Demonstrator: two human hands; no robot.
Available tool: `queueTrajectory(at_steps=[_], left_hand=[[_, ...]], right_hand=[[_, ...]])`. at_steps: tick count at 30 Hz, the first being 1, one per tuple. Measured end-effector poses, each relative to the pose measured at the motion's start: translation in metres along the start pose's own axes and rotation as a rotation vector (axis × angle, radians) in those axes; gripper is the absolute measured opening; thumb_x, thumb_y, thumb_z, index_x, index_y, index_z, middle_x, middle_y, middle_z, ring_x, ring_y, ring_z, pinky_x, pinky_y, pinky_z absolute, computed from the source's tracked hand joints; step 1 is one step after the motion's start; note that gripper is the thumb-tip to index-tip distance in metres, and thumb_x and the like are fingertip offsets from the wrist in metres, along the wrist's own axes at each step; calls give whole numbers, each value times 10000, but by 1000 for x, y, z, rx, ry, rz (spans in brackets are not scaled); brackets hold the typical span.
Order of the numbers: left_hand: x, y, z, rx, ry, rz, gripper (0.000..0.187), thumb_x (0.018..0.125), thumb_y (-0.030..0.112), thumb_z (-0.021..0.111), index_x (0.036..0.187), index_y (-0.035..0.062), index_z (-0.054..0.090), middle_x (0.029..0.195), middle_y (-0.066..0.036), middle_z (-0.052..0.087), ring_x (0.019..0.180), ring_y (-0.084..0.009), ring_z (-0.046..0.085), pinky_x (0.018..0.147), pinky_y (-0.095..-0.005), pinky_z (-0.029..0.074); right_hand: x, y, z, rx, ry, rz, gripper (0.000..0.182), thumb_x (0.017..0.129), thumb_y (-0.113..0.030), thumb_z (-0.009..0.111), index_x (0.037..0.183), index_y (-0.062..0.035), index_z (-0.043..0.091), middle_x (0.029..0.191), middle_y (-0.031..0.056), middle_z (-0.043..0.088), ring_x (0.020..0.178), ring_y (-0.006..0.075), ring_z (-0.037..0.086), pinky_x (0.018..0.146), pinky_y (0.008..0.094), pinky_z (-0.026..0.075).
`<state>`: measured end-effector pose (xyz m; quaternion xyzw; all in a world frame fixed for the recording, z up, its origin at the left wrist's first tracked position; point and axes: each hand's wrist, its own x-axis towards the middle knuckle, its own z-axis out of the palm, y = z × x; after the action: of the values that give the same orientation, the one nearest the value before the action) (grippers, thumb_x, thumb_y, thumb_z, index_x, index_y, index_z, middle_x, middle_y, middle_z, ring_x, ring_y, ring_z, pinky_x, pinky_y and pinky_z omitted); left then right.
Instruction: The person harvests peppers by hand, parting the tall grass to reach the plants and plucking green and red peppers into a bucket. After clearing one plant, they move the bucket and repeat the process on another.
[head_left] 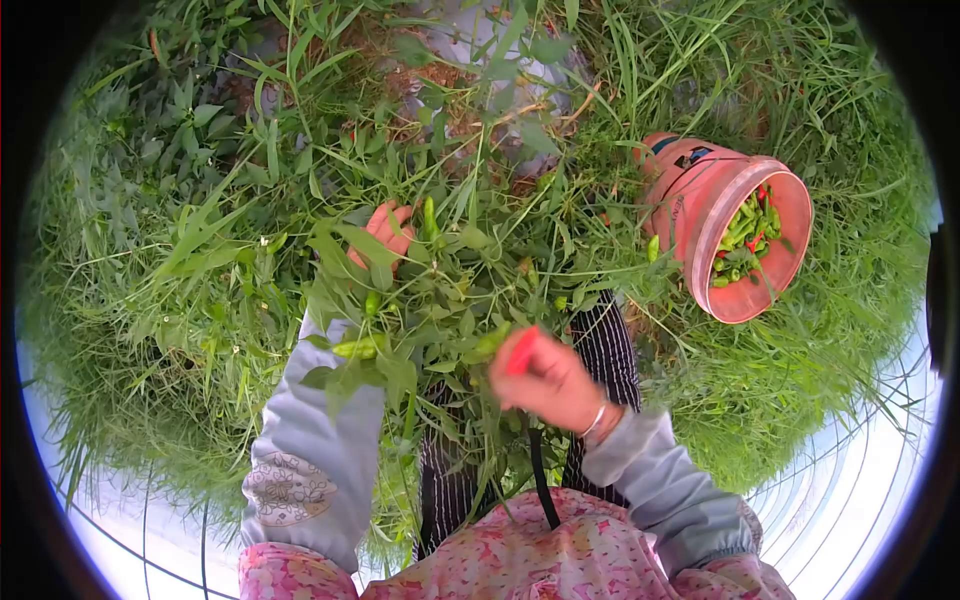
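A leafy chili plant (450,290) stands in front of my legs, with green chilies hanging among its leaves. My left hand (385,238) reaches in behind the foliage, its fingers bent round the plant's stems and partly hidden by leaves. Close by its fingertips, a green chili (430,217) points upward. Lower down, another green chili (360,347) lies across my left sleeve in this view. Blurred by motion, my right hand (556,378) pinches a red chili (521,351) at the plant's near right side. A green chili (492,341) shows right at its fingertips.
To the right, a pinkish-red bucket (683,190) leans on its side in the grass, its mouth turned toward the right. Green and red chilies (745,235) lie inside. Tall grass (200,240) surrounds the plant, and grey plastic sheeting (490,45) shows behind it.
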<state>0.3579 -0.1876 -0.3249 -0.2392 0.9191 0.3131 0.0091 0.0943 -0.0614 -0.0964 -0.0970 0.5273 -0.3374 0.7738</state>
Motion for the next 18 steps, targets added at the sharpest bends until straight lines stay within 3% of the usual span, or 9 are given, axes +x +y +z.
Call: queueTrajectory(at_steps=[1, 3, 5, 7, 10, 14, 17, 18], left_hand=[[2, 4, -4, -5, -52, -56, 506, 625, 266, 697, 1075, 99, 535, 1280, -96, 405, 1231, -363, 342, 881, -545, 381], [3, 20, -19, -21, -164, -166, 489, 659, 275, 674, 1097, 110, 533, 1307, -89, 388, 1269, -337, 303, 883, -566, 365], [14, 40, -32, 52, -187, -232, 460, 701, 274, 636, 1122, 123, 531, 1340, -85, 363, 1298, -305, 267, 879, -569, 356], [17, 45, -33, 100, -175, -252, 436, 737, 269, 601, 1145, 135, 529, 1359, -81, 352, 1311, -284, 254, 887, -561, 349], [12, 44, -23, 86, -115, -260, 423, 770, 252, 566, 1179, 154, 520, 1344, -82, 387, 1306, -270, 281, 932, -529, 330], [21, 52, -34, 98, -40, -248, 369, 769, 223, 545, 1126, 133, 558, 1256, -91, 463, 1203, -283, 401, 862, -462, 368], [16, 44, -24, 28, 24, -260, 393, 754, 234, 562, 1133, 130, 556, 1263, -89, 460, 1218, -286, 384, 869, -470, 362], [17, 49, -33, 24, -35, -285, 400, 742, 253, 578, 1121, 126, 554, 1296, -86, 429, 1252, -282, 343, 881, -476, 352]], right_hand=[[8, -21, -14, 153, 85, 196, 109, 833, -79, 539, 939, -73, 512, 809, 28, 584, 685, 109, 575, 520, 216, 423], [45, -34, -34, 176, 136, -21, 166, 828, -58, 520, 992, -78, 509, 775, 31, 587, 700, 117, 587, 512, 205, 400], [92, -46, -39, -9, 172, -22, 125, 833, -69, 499, 950, -71, 543, 767, 27, 596, 743, 117, 604, 542, 212, 425], [147, -28, -40, -493, 181, -134, 177, 833, -188, 516, 901, -46, 597, 814, 71, 634, 786, 185, 633, 620, 290, 483], [192, -33, -21, -1304, 57, 72, 302, 784, -311, 574, 890, -40, 653, 872, 109, 655, 814, 249, 634, 717, 362, 493], [189, -34, 4, -1390, -15, 281, 372, 779, -420, 581, 915, -82, 660, 919, 139, 647, 856, 325, 612, 746, 397, 488], [185, -19, -1, -1278, 14, 52, 355, 774, -438, 591, 903, -115, 657, 889, 149, 641, 846, 323, 609, 741, 398, 488], [181, -16, 1, -1283, 54, -62, 276, 763, -386, 622, 885, -139, 647, 824, 124, 632, 801, 308, 608, 710, 395, 487]])
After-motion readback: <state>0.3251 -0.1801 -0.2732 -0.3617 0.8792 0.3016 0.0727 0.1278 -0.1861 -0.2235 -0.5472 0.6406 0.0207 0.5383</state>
